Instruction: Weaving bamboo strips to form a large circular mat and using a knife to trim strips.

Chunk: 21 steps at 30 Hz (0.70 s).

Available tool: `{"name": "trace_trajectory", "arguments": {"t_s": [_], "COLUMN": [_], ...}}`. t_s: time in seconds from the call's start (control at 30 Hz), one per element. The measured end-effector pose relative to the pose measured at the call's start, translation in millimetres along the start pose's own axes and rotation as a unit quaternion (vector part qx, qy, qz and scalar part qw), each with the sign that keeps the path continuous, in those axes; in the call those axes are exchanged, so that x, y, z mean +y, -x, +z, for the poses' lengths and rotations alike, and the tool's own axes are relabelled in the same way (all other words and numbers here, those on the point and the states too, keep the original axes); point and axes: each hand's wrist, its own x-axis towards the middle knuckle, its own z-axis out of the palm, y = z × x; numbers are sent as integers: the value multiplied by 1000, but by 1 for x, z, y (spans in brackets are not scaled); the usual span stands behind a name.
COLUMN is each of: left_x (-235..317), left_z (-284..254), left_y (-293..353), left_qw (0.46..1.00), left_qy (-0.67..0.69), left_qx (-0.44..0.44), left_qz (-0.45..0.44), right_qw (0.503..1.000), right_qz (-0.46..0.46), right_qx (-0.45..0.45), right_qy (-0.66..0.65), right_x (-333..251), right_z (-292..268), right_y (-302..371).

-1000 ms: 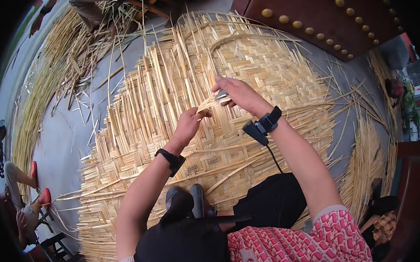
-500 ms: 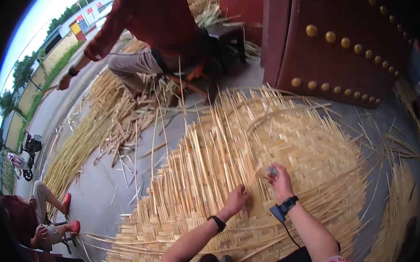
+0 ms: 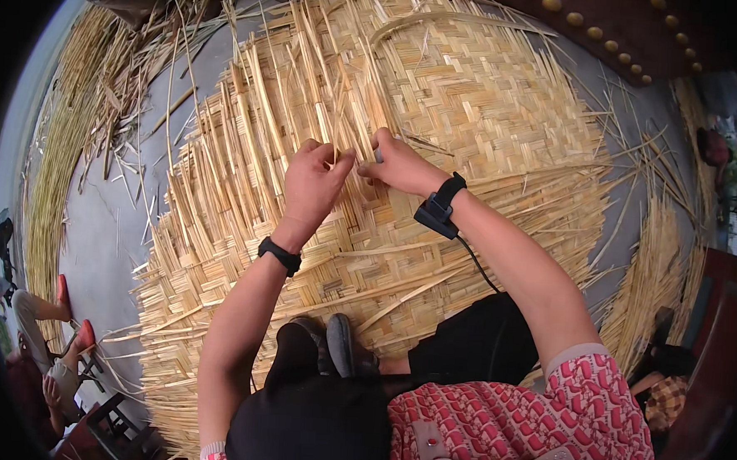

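Note:
A large, pale mat (image 3: 475,111) woven from flat split strips spreads under both hands, with loose strip ends standing up along its left part. My left hand (image 3: 314,185) is closed, thumb and forefinger pinching a thin strip (image 3: 322,121) that runs up and away from me. Just to its right, my right hand (image 3: 405,167) is bent low over the weave with curled fingers. Something small and grey (image 3: 378,155) shows at those fingers; whether it is worn or held is unclear. What the right fingertips grip is hidden.
My shoes (image 3: 342,345) rest on the mat's near part. Long strips (image 3: 51,172) lie bundled at the left, more strips (image 3: 646,269) at the right. A seated person in red shoes (image 3: 86,336) is at lower left. A dark red studded panel (image 3: 578,41) stands at the far right.
My view has tipped down toward my body. Both hands have come closer together, over the upright strips, and the left now pinches one. The far worker has mostly left the view.

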Motion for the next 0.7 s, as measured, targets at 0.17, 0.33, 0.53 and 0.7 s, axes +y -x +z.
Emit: {"name": "trace_trajectory", "arguments": {"t_s": [0.17,0.33,0.53,0.7], "left_x": [-14,-22,-27,-13], "left_z": [-36,-44,-32,-12], "left_y": [22,24,14,3], "left_qw": [885,839,849,815], "left_qy": [357,455,431,436], "left_qx": [-181,-219,-213,-249], "left_qz": [-237,-203,-221,-288], "right_qw": [997,944,958,975], "right_qz": [65,73,25,-120], "right_qx": [-46,-133,-106,-52], "right_qy": [-3,-292,-264,-180], "right_x": [-20,-5,-10,-14], "right_z": [-10,-18,-1,-1], "right_y": [-24,-36,-15,9]}}
